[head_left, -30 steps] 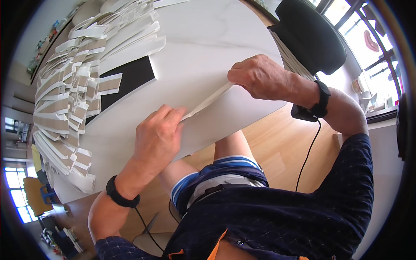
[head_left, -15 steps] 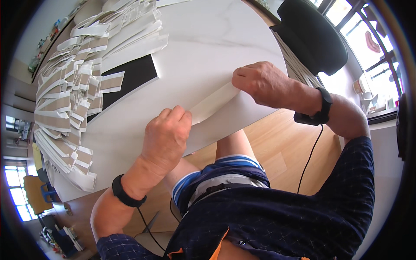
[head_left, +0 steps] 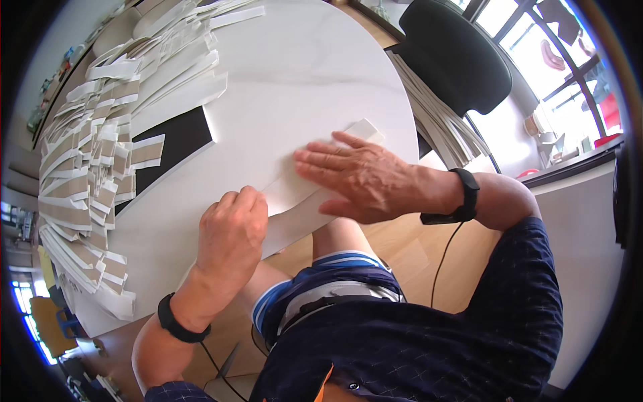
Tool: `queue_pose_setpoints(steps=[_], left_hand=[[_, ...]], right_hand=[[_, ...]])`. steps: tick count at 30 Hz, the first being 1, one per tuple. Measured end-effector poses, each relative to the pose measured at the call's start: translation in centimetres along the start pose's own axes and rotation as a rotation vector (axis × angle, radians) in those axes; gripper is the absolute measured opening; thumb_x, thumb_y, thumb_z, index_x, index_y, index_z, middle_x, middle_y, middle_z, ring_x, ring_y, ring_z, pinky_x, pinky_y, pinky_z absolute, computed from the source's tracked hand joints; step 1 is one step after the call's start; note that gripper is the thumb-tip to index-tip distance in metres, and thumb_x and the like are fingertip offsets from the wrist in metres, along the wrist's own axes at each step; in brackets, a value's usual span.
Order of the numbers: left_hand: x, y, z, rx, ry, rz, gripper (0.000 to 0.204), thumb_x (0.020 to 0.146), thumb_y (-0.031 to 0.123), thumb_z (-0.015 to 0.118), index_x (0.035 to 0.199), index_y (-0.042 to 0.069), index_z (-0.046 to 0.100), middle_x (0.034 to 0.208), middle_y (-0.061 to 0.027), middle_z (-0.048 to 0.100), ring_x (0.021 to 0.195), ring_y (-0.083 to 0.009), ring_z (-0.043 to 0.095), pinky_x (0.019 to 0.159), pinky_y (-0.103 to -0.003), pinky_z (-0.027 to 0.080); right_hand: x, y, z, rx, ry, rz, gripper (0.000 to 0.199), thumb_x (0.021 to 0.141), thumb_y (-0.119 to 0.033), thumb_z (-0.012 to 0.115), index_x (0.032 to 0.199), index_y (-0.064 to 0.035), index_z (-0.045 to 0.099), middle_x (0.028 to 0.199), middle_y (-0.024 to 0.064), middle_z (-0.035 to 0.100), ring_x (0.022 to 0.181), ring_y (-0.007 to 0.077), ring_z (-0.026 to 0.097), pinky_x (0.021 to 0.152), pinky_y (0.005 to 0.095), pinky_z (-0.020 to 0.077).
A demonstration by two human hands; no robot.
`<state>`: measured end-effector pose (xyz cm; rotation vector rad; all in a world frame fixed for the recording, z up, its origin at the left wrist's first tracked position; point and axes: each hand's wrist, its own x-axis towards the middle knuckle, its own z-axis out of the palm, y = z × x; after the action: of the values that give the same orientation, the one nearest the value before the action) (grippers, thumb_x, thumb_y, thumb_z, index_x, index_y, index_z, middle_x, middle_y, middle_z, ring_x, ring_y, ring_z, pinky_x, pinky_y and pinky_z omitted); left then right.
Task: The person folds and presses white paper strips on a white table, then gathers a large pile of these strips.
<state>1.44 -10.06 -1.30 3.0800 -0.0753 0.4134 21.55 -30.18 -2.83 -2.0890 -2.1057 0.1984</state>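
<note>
A narrow white paper-like strip (head_left: 367, 129) lies along the near side of the white table (head_left: 301, 60). My left hand (head_left: 234, 226) is closed with a pinch on the strip's left end, close to the table's near edge. Over the strip's middle and right part, my right hand (head_left: 365, 175) lies flat with fingers stretched out and thumb apart, covering some of it. The strip's far right end shows past the back of that hand. A large heap of white and beige strips (head_left: 90, 171) covers the table's left side, partly over a black flat panel (head_left: 177, 141).
Beyond the table's right edge stands a black chair (head_left: 455, 57), with a bundle of long pale strips (head_left: 435, 114) beside it. A windowsill (head_left: 569, 164) with small items is at the right. Cables (head_left: 442, 268) hang from the bands on both my wrists.
The strip was held stretched between both hands; now it lies on the table. My right hand has let go of its right end, opened flat and moved left along it. The left still pinches.
</note>
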Motion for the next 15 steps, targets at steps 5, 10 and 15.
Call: queue_pose_setpoints(steps=[5,10,15], left_hand=[[-0.3,-0.1,0.1,-0.024,0.037,0.004,0.006,0.081,0.000,0.063,0.086,0.002,0.063,0.088,-0.0087,0.060,0.081,-0.0269,0.066,0.067,-0.040,0.055],[-0.2,-1.3,-0.1,-0.147,0.031,-0.021,0.003,0.085,0.002,0.063,0.084,0.003,0.066,0.087,-0.0113,0.062,0.082,-0.0310,0.066,0.069,-0.043,0.056],[1.7,-4.1,-0.7,-0.368,-0.080,-0.068,0.020,0.087,0.001,0.064,0.102,-0.002,0.077,0.094,-0.0184,0.071,0.086,-0.0380,0.070,0.077,-0.046,0.056]], right_hand=[[-5.1,3.7,-1.5,-0.132,-0.038,0.215,0.074,0.110,-0.054,0.049,0.164,-0.0049,0.039,0.173,0.0140,0.034,0.162,0.0277,0.028,0.133,0.0534,0.0184],[-7.1,4.5,-3.8,-0.152,-0.006,0.385,0.086,0.104,-0.067,0.055,0.158,-0.0011,0.048,0.168,0.0189,0.043,0.160,0.0371,0.032,0.131,0.0590,0.0208],[-1.5,1.5,-5.7,0.043,0.241,0.052,0.075,0.087,-0.037,0.086,0.146,-0.0001,0.059,0.153,0.0195,0.060,0.149,0.0388,0.048,0.125,0.0520,0.0381]])
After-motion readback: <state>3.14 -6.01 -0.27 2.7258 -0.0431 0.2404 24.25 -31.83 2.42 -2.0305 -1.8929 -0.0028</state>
